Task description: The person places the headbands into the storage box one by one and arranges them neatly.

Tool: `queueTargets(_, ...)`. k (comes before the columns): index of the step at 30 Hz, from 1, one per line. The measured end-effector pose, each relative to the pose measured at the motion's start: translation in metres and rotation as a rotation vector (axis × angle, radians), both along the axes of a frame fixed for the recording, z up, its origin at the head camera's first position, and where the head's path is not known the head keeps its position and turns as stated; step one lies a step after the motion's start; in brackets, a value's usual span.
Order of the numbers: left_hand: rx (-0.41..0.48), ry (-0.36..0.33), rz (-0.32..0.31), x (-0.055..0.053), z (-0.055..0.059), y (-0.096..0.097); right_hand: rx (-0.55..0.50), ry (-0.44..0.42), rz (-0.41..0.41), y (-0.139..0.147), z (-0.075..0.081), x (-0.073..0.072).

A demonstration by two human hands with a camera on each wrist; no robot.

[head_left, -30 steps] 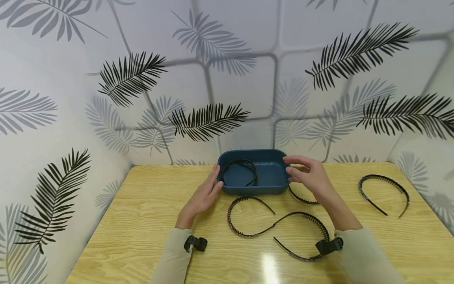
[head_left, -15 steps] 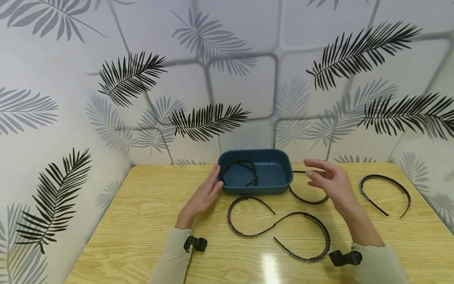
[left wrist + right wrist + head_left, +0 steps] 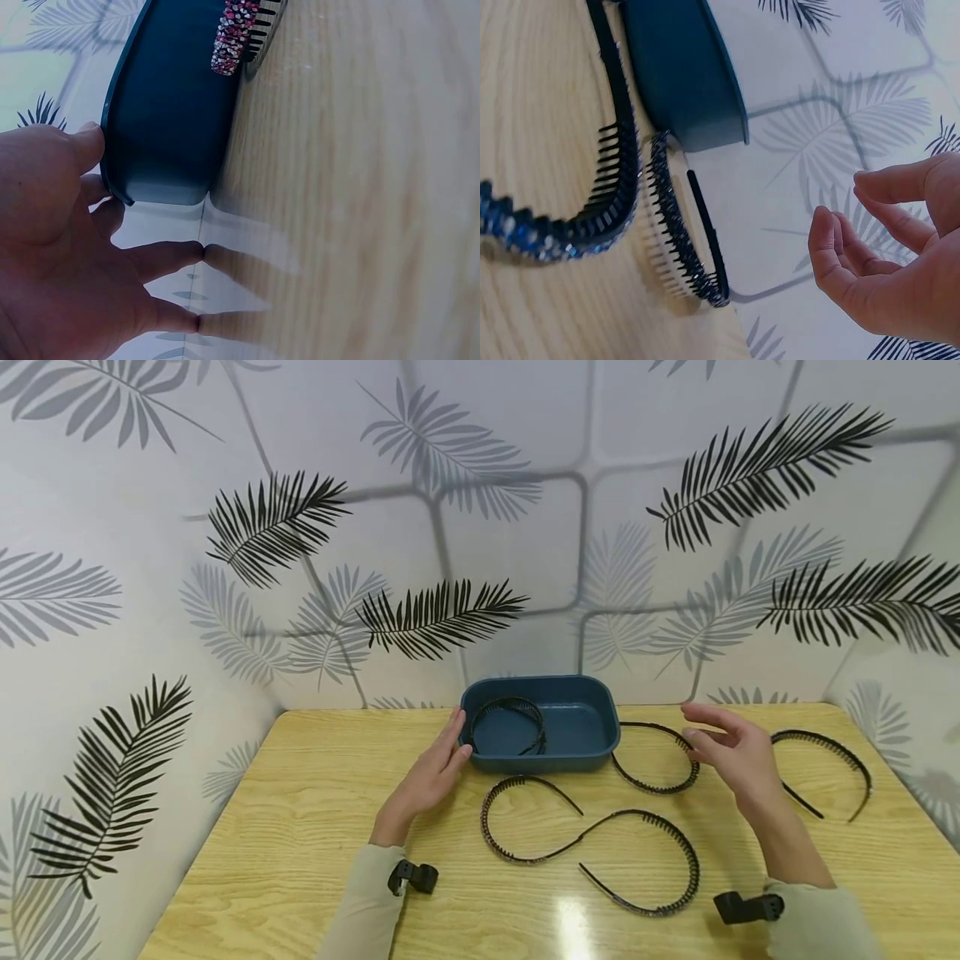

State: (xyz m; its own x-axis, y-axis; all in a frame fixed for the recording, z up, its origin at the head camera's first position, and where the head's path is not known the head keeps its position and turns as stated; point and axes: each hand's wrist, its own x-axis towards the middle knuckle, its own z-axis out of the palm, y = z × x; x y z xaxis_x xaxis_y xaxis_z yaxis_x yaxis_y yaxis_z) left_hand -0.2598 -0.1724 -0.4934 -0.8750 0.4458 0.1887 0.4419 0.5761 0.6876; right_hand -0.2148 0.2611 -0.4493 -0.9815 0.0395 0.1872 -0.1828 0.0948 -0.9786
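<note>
My left hand [image 3: 423, 777] rests against the left end of a dark blue oblong box [image 3: 540, 762]. In the left wrist view its thumb touches the box rim, and two lower fingers reach straight to the table. Inside the box, at its left side, lies a black toothed headband [image 3: 513, 700]. My right hand [image 3: 746, 764] hovers with bent, parted fingers holding nothing. It is just right of a dark glittery headband [image 3: 676, 217] that lies by the box's right end. Behind this hand, partly hidden, is another headband [image 3: 832, 743].
Two more headbands lie in front of the box: a left one with pink and white beads [image 3: 234, 34] and a right one with blue beads [image 3: 562, 244]. They meet end to end on the wooden table [image 3: 315, 827]. A leaf-patterned wall [image 3: 517, 552] rises behind.
My right hand has left the box's right end and moved right, past the headband there, which now shows fully. My left hand has stayed at the box.
</note>
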Motion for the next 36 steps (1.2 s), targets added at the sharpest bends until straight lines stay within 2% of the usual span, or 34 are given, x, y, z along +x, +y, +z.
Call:
queueTargets(6,-0.014,-0.005,-0.004,-0.002,-0.001,0.000,-0.044,-0.012,-0.037,0.010,-0.015,-0.001)
queueTargets(13,0.003,-0.002,0.000,-0.001,-0.003,-0.004,0.089,-0.076,-0.094,0.013,-0.028,-0.005)
queueTargets(18,0.011,-0.007,-0.004,0.000,-0.004,-0.004,0.116,-0.104,-0.102,0.018,-0.035,-0.008)
queueTargets(23,0.008,-0.007,-0.001,-0.001,-0.004,-0.003,0.135,-0.136,-0.075,0.024,-0.040,-0.009)
queueTargets(30,0.005,-0.010,-0.003,-0.002,-0.006,-0.002,0.176,-0.220,0.005,0.028,-0.044,-0.009)
queueTargets(36,0.008,0.002,-0.008,-0.001,-0.005,0.000,0.226,-0.248,0.055,0.030,-0.045,-0.006)
